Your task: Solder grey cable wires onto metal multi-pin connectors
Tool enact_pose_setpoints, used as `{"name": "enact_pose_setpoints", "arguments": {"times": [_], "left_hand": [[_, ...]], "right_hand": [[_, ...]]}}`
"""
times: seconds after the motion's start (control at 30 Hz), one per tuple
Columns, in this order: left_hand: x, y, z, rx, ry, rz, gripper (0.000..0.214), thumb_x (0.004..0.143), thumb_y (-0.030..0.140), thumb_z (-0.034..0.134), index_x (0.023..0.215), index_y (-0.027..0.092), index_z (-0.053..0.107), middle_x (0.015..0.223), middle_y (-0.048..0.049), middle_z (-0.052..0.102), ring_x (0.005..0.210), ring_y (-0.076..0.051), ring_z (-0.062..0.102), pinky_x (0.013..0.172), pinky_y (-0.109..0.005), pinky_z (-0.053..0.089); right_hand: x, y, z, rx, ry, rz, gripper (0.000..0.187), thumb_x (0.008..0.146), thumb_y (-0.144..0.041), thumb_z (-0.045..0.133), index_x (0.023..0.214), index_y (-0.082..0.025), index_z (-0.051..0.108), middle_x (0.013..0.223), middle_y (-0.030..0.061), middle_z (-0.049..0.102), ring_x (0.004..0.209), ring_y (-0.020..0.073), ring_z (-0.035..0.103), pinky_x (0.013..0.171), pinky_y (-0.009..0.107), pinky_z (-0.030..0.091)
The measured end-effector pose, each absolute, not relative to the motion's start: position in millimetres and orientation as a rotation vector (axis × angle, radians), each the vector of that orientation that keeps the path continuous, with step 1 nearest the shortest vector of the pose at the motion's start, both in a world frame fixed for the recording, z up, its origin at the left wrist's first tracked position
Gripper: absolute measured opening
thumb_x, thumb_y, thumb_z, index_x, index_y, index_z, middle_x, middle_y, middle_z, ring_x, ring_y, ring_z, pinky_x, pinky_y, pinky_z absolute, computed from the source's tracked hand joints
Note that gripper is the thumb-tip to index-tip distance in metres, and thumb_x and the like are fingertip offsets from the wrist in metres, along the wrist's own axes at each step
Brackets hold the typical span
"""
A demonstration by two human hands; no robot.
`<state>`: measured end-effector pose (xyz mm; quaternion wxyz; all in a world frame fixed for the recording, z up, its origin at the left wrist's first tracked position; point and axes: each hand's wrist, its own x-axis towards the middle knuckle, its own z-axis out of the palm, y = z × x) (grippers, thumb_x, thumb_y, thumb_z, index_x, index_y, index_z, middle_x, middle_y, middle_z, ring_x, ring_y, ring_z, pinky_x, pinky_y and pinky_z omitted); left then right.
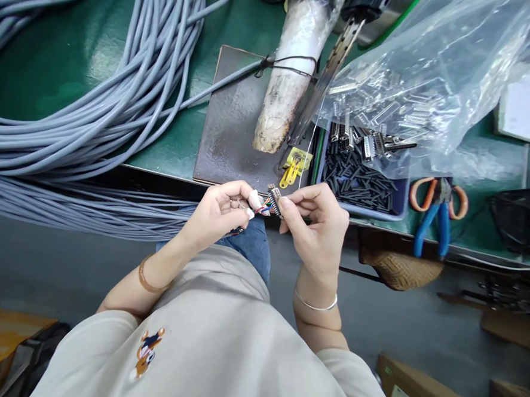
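Note:
In front of my body, my left hand [223, 210] pinches a few thin coloured wires [262, 209] between thumb and fingers; white covers sit on those fingertips. Thumb and fingers of my right hand [313, 219] grip a multi-pin connector [274, 200] by its side. The wires reach up to the connector's pins; whether any is fixed there I cannot tell. Just beyond the hands, a yellow tag-like piece [295, 166] lies on a dark plate [228, 123]. Close to my right hand stands a blue tray [374, 214] full of short black tubes [358, 178].
Coils of grey cable [151, 91] cover the left side. A soldering iron [325, 81] and a white wrapped bundle [285, 83] reach over the plate. A clear plastic bag [463, 60] of connectors rests on the tray. Pliers [439, 212] and wire lie at the right edge.

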<state>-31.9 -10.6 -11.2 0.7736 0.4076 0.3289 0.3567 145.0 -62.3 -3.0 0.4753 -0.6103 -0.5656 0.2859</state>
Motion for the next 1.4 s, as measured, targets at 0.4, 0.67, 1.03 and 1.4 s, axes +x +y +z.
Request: {"name": "enact_pose_setpoints", "arguments": {"times": [0.4,0.67,1.03,1.4], "left_hand": [[-33.4,-9.6,-15.4,0.884,0.736,0.775,0.025,0.07,0.025,0.089,0.076,0.014,0.067,0.075,-0.0017,0.069,0.059,-0.006,0.057,0.053,-0.016,0.047],[-28.2,-4.2,-8.1,0.864,0.812,0.829,0.031,0.069,0.028,0.091,0.071,0.014,0.064,0.069,-0.0011,0.07,0.05,-0.004,0.054,0.047,-0.015,0.044],[-10.0,-2.2,-8.7,1.078,0.956,1.066,0.025,0.075,0.026,0.083,0.073,0.017,0.06,0.076,-0.0014,0.072,0.067,-0.009,0.064,0.064,-0.019,0.053],[2.5,-0.9,-3.9,1.306,1.122,1.196,0.019,0.079,0.022,0.074,0.073,0.018,0.057,0.074,0.0005,0.065,0.066,-0.009,0.06,0.058,-0.019,0.047]], "right_hand": [[151.5,-64.9,-12.6,-1.395,-1.361,-0.018,0.007,0.095,-0.032,0.071,0.092,-0.026,0.071,0.069,-0.0055,0.065,0.045,0.0074,0.055,0.041,0.024,0.039],[153.6,-75.0,-17.9,-1.331,-1.338,0.094,0.027,0.096,-0.017,0.066,0.12,-0.029,0.065,0.091,-0.0014,0.078,0.071,0.0178,0.078,0.062,0.031,0.065],[142.5,-55.0,-32.3,-1.298,-1.555,0.093,0.017,0.091,-0.011,0.068,0.096,-0.026,0.062,0.11,0.0033,0.08,0.096,0.0175,0.078,0.081,0.033,0.066],[147.5,-41.4,-30.5,-1.284,-1.593,-0.017,0.015,0.091,-0.014,0.07,0.096,-0.027,0.063,0.108,0.0026,0.081,0.094,0.0198,0.079,0.082,0.036,0.066]]}}
